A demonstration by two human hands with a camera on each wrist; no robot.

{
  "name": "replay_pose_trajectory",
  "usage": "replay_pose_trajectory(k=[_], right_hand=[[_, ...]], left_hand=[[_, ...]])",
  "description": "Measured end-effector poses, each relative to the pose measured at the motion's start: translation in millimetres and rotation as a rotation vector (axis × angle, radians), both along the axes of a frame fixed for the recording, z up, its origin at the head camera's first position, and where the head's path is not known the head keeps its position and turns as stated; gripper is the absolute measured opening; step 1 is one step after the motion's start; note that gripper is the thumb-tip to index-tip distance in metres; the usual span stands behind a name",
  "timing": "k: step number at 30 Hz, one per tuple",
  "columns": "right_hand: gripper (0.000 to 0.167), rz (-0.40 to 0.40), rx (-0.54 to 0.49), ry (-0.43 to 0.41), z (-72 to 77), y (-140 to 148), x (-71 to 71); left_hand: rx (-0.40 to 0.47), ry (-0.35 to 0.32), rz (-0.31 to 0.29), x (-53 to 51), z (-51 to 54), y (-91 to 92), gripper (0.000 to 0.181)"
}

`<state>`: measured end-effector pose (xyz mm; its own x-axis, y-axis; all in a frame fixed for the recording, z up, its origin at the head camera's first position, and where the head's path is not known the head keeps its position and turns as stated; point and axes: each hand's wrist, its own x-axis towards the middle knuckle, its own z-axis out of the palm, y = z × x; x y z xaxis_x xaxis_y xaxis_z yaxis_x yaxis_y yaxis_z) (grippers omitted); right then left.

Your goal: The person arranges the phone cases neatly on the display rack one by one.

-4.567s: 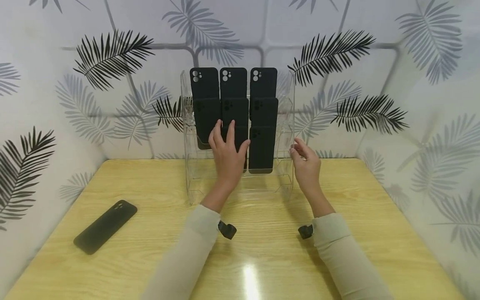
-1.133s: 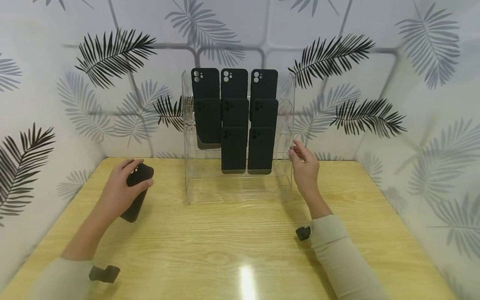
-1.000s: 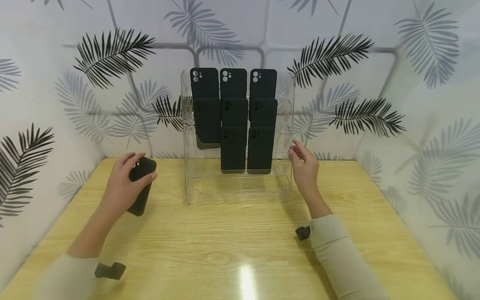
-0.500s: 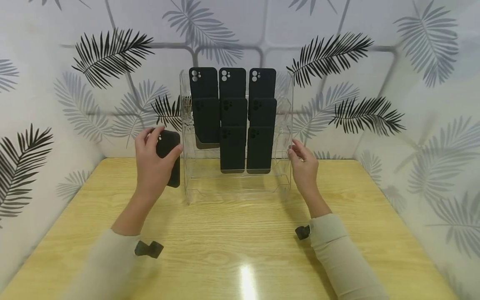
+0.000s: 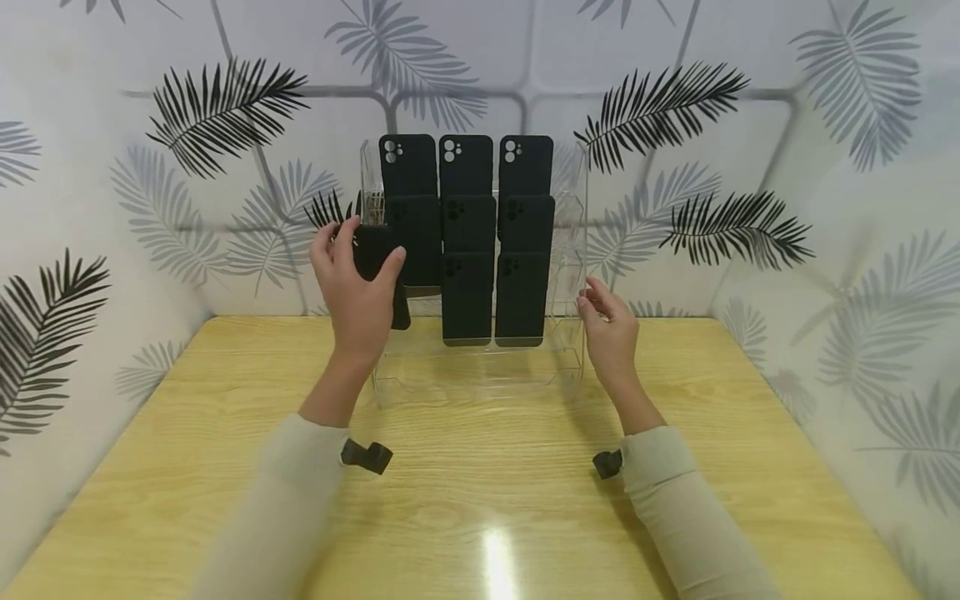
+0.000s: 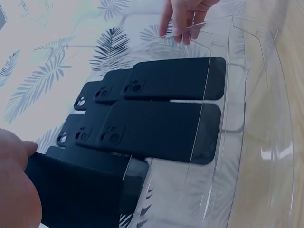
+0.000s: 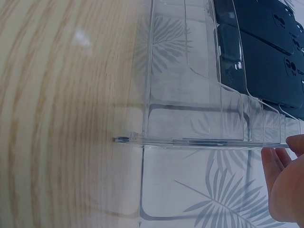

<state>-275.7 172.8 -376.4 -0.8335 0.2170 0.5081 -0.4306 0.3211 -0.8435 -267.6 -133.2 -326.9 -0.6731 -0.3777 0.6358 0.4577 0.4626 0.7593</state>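
My left hand [image 5: 356,308] grips a black phone case [image 5: 373,250] with thumb and fingers on its opposite edges. That case hangs in front of the left column of a clear acrylic display stand [image 5: 487,352], its lower end over the stand's lower left part. In the left wrist view the held case [image 6: 76,190] overlaps a racked one. Black phone cases stand in stepped rows: three at the top, three in the middle, and two below, such as the middle column's front case [image 5: 467,300]. My right hand [image 5: 611,333] pinches the stand's right side panel [image 7: 213,142].
The stand rests near the back of a wood-grain table [image 5: 480,467], before a leaf-patterned wall [image 5: 480,50]. Its clear side panels and ledges are hard to see. Small black cameras sit at both wrists, including the left wrist camera [image 5: 367,456].
My left hand has left the rack's front, picked the loose phone case up from the table's left side and carried it right and up to the stand. My right hand has stayed put.
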Motion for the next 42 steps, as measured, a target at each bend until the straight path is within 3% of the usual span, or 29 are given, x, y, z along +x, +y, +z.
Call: replay_pose_trajectory(k=[5,12,20,34,40,42], right_hand=[[0.038,0.008,-0.011,-0.004,0.4,0.2,1.2],[0.037,0.004,-0.003,0.025,0.0,-0.6,-0.3],[0.037,-0.02,0.014,0.017,-2.0,0.8,-3.2],[0.037,-0.002,-0.001,0.02,1.1,0.8,-2.3],[0.038,-0.015,-0.007,0.015,-24.7,11.8,-28.4],[0.038,-0.011,-0.009,0.025,-28.8,13.5,-31.2]], left_hand=[[-0.001,0.021,0.015,-11.5,-3.1,15.5,0.063],[-0.045,-0.05,0.081,-23.7,-16.2,27.3,0.061],[-0.156,-0.053,0.159,-29.1,-37.3,38.5,0.061],[-0.252,-0.009,0.257,-35.1,-53.8,50.4,0.056],[-0.316,-0.02,0.311,-36.9,-58.4,52.9,0.058],[-0.335,-0.028,0.327,-37.8,-59.7,52.5,0.058]])
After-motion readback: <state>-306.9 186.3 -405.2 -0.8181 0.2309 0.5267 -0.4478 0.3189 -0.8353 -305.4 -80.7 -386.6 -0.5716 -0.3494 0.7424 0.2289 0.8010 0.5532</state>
